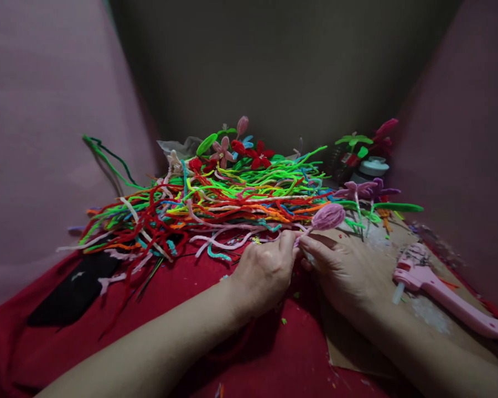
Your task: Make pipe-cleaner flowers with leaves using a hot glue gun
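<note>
A pink pipe-cleaner flower bud (pixel 328 216) points up and to the right, its stem pinched between my two hands. My left hand (pixel 268 271) is closed with thumb and forefinger at the stem's lower end. From the other side my right hand (pixel 336 271) grips the same stem just under the bud, its fingertips almost touching the left ones. The lower end of the stem is hidden by the fingers. Right behind the hands lies a wide heap of colourful pipe cleaners (pixel 232 204).
A pink glue gun (pixel 440 293) lies on a cardboard sheet (pixel 357 348) at the right. Finished pipe-cleaner flowers (pixel 261 156) rest behind the heap. A lidded jar (pixel 371 168) stands at the back right. A black flat object (pixel 72 290) lies left on the red cloth (pixel 157 326).
</note>
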Tool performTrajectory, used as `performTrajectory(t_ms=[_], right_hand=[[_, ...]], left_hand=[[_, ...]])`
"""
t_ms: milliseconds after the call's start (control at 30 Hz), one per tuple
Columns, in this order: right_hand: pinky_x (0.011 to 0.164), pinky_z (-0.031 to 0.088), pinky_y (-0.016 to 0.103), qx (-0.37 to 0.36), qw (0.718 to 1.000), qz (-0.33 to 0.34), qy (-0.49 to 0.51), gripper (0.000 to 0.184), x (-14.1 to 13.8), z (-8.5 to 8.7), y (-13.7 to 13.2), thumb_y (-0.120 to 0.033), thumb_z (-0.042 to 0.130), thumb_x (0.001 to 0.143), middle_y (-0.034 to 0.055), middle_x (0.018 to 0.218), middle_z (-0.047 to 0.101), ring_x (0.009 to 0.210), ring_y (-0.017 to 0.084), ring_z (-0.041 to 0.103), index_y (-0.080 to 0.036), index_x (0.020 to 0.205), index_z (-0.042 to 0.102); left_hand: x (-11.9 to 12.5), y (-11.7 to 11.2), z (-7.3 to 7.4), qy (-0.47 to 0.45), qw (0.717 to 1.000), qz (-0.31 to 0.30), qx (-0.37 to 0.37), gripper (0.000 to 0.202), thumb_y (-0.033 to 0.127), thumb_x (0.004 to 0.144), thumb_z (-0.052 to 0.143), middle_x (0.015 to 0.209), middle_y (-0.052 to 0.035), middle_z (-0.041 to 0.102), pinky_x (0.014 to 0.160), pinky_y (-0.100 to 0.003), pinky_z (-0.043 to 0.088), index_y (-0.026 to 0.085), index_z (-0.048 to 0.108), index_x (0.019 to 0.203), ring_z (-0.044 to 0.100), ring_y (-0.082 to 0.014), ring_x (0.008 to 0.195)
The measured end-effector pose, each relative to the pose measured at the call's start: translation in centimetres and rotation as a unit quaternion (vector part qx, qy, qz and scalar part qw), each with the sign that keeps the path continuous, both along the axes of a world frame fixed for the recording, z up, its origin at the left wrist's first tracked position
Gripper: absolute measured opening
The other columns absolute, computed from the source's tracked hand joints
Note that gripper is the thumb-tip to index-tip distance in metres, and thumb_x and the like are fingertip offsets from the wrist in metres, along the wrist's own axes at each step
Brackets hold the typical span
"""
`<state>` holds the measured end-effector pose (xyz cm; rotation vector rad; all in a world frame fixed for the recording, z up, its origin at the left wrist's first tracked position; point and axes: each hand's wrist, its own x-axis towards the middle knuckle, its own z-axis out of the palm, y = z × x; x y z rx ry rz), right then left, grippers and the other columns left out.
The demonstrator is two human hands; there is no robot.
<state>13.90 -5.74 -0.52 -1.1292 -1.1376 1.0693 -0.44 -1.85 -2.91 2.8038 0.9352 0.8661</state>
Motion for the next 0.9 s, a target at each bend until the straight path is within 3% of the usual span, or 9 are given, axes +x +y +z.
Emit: performTrajectory(t_ms=[133,233,367,500,600,733,900], right_hand=[[0.064,0.040,0.030,0.013,0.999,-0.007,-0.031,0.009,0.3,0.0,-0.1,-0.024,0.068,0.072,-0.0004,0.061,0.059,0.062,0.016,0.047,-0.023,0.064,0.072],[0.071,0.042,0.031,0.037,0.999,0.022,-0.002,0.009,0.3,-0.6,0.1,-0.026,0.065,0.076,0.0005,0.070,0.065,0.069,0.018,0.052,-0.023,0.076,0.074],[0.078,0.043,0.033,0.038,0.992,0.090,0.084,0.018,0.3,-1.5,0.5,-0.029,0.063,0.077,0.0012,0.086,0.069,0.082,0.020,0.058,-0.026,0.093,0.072],[0.077,0.043,0.031,0.036,0.990,0.095,0.103,0.021,0.4,-1.9,0.9,-0.029,0.064,0.076,0.0011,0.088,0.070,0.083,0.019,0.059,-0.026,0.096,0.071],[0.068,0.044,0.028,0.012,0.988,0.098,0.122,0.020,0.7,-2.2,1.1,-0.030,0.065,0.076,0.0005,0.079,0.069,0.070,0.016,0.057,-0.024,0.094,0.071],[0.060,0.043,0.026,-0.022,0.978,0.118,0.172,0.016,0.6,-1.9,1.2,-0.028,0.065,0.076,-0.0005,0.071,0.067,0.057,0.012,0.054,-0.022,0.090,0.071],[0.062,0.047,0.027,-0.032,0.967,0.119,0.223,0.018,0.3,-1.4,1.1,-0.021,0.070,0.068,0.0007,0.072,0.069,0.062,0.014,0.059,-0.022,0.086,0.072]], left_hand=[[-0.2,-0.1,0.0,0.044,0.999,-0.023,-0.008,0.030,0.014,0.088,0.034,0.079,-0.0078,0.061,0.056,-0.025,0.036,0.013,0.047,0.115,0.057,-0.0186,0.068],[-0.2,0.0,0.3,0.016,0.999,-0.026,-0.030,0.033,0.013,0.089,0.032,0.084,-0.0082,0.062,0.058,-0.025,0.037,0.013,0.045,0.119,0.057,-0.0174,0.068],[-0.1,0.0,1.2,-0.096,0.986,-0.035,-0.135,0.027,0.021,0.092,0.034,0.086,-0.0050,0.063,0.065,-0.024,0.040,0.018,0.052,0.112,0.057,-0.0144,0.070],[0.3,0.0,2.1,-0.201,0.937,-0.059,-0.279,0.023,0.026,0.090,0.040,0.085,-0.0015,0.063,0.067,-0.021,0.040,0.021,0.059,0.102,0.055,-0.0112,0.071],[0.6,-0.1,2.4,-0.281,0.860,-0.083,-0.419,0.018,0.027,0.087,0.046,0.065,0.0029,0.054,0.052,-0.017,0.036,0.018,0.061,0.089,0.045,-0.0063,0.053],[0.6,-0.1,2.7,-0.338,0.704,-0.128,-0.611,0.017,0.032,0.083,0.052,0.048,0.0087,0.040,0.036,-0.015,0.025,0.016,0.054,0.081,0.028,-0.0027,0.034],[0.3,0.1,2.3,-0.362,0.544,-0.215,-0.725,0.019,0.027,0.084,0.053,0.049,0.0105,0.037,0.034,-0.013,0.031,0.018,0.053,0.101,0.019,-0.0015,0.033]])
